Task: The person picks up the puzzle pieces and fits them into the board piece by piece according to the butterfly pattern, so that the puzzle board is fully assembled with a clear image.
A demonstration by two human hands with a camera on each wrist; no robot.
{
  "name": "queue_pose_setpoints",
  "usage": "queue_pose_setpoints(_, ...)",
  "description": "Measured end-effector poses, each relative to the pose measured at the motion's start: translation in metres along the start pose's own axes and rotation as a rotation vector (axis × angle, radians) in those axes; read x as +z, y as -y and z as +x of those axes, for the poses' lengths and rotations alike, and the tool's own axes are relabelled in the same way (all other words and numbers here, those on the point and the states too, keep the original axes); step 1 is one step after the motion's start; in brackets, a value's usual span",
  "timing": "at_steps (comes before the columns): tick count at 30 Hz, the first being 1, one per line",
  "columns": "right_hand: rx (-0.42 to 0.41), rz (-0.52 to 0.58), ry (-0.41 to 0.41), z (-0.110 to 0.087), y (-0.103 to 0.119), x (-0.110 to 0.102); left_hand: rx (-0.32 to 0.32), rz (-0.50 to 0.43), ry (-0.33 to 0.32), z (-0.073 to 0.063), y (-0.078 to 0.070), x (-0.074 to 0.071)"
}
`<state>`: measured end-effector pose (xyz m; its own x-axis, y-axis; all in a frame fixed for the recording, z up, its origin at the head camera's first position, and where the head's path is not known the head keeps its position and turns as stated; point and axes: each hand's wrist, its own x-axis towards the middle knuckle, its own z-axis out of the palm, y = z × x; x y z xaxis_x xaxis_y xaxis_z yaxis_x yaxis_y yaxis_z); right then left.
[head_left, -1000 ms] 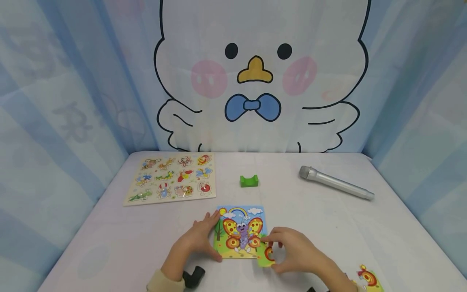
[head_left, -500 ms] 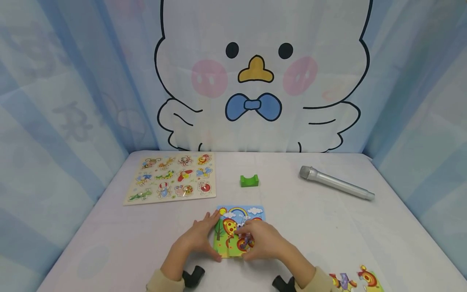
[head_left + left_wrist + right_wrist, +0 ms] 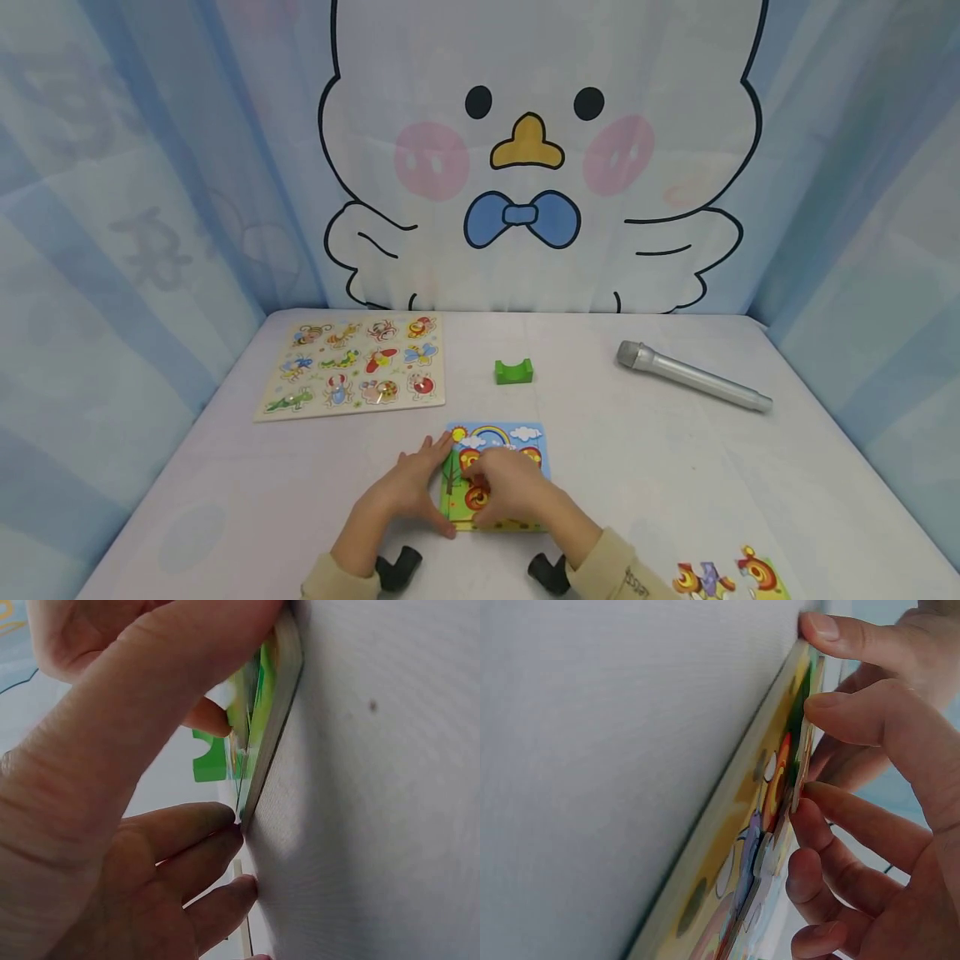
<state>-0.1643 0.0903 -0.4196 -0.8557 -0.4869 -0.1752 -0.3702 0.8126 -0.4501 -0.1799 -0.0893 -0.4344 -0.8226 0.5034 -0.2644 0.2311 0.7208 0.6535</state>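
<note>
The butterfly puzzle board (image 3: 517,435) lies flat near the table's front, showing sun, rainbow and clouds along its top. My left hand (image 3: 405,483) rests along its left edge, thumb at the lower corner and the other fingers stretched toward the upper one. Between thumb and fingertips, my right hand (image 3: 513,483) pinches a thin puzzle piece (image 3: 802,761) over the board's lower left part. The piece stands slightly tilted against the board surface in the right wrist view. From the head view, the right hand hides much of the butterfly.
Loose puzzle pieces (image 3: 761,575) lie at the front right. A green notched block (image 3: 513,372) stands behind the board. At the back left is an insect picture board (image 3: 356,367), and a silver microphone (image 3: 697,379) lies at the back right. Printed curtains enclose the table.
My right hand has carried the puzzle piece leftward from the board's lower right corner to its lower left part. The left hand stays in place.
</note>
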Motion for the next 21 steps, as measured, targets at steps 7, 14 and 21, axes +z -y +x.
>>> queue_pose_setpoints(7, 0.007, -0.058, -0.003, 0.0027, 0.0028, 0.0017, -0.008, -0.007, 0.0, -0.0003, -0.0011, -0.0001)
queue_pose_setpoints(14, -0.01, -0.12, -0.005, 0.0037, 0.0054, 0.0006, -0.015, -0.011, 0.007, 0.0001, -0.0011, -0.0005)
queue_pose_setpoints(21, -0.011, -0.168, 0.016, 0.0023, 0.0072, 0.0003, -0.009, -0.009, 0.008, 0.0007, -0.0013, 0.0001)
